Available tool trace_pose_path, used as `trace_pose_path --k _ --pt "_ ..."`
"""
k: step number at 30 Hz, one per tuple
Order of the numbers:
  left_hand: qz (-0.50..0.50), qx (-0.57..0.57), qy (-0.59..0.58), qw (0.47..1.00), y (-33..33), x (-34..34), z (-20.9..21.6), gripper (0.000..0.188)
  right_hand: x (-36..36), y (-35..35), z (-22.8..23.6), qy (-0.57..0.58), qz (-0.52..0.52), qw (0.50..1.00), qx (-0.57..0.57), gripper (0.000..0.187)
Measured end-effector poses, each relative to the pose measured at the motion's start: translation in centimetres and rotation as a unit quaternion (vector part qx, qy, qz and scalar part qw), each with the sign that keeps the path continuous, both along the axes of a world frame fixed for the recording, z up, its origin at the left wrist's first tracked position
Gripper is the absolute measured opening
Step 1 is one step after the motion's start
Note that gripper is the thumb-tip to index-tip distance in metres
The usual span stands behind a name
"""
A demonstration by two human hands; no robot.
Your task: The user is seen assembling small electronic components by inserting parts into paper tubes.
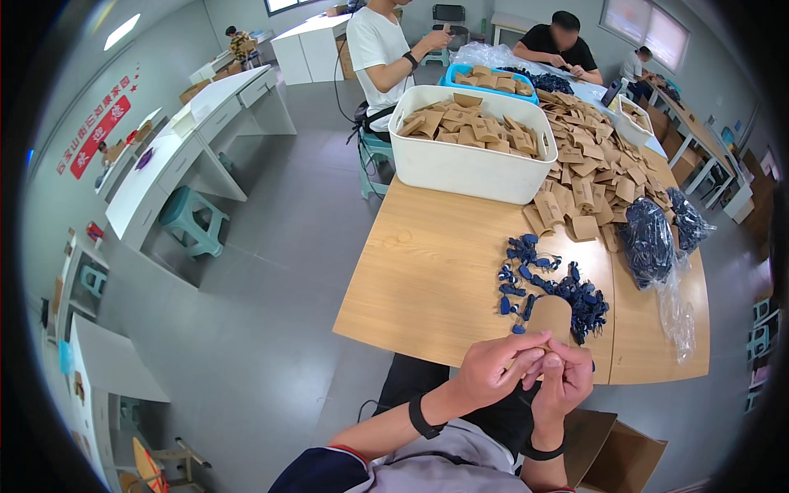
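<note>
- My left hand point(491, 367) and right hand point(564, 376) meet just over the near edge of the wooden table point(427, 271), fingertips pressed together around the bottom of a small brown card sleeve point(551, 316).
- Both hands are pinched narrow on that sleeve; it stands roughly upright, its long axis running up and away from me, rounded top end farthest from my grip.
- My thumbs hide the lower end, so I can't tell for sure whether something small and dark is already tucked between the fingers.
- The heap of little dark blue pieces point(549, 285) lies straight ahead, just beyond the sleeve and slightly to the left of it; my left hand looks the nearer of the two, though only by a little.
- Further back and right sits the spread of loose brown sleeves point(596, 168), touching the white tub point(460, 168) that is filled with more of them.
- Clear bags of dark blue pieces point(649, 238) rest to the right, well apart from my hands.
- Other people work at the far end of the table.
</note>
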State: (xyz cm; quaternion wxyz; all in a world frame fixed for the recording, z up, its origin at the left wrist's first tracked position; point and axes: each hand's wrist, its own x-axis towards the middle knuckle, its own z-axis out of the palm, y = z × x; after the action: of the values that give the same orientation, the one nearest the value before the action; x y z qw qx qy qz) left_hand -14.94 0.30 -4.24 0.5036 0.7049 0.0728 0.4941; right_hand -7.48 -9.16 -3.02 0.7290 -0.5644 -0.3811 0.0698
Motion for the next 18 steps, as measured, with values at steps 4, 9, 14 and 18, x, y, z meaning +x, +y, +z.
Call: trace_pose_path --k 4,9,14,18 --pt "0.001 -0.041 -0.024 0.999 -0.7 0.6 0.6 0.022 0.1 0.1 0.0 0.002 -0.021 1.0 0.019 0.01" --pt "0.069 0.048 -0.052 0.995 0.4 -0.3 0.9 0.025 -0.6 -0.6 1.6 0.036 0.047 0.998 -0.035 0.024" --pt "-0.009 0.24 -0.069 0.968 1.4 -1.6 -2.2 0.032 -0.4 0.6 3.3 0.291 0.131 0.946 -0.057 0.049" --pt "-0.027 0.324 -0.049 0.945 2.2 -2.4 -2.5 0.029 1.7 -0.3 2.3 0.366 0.305 0.877 -0.065 0.038"
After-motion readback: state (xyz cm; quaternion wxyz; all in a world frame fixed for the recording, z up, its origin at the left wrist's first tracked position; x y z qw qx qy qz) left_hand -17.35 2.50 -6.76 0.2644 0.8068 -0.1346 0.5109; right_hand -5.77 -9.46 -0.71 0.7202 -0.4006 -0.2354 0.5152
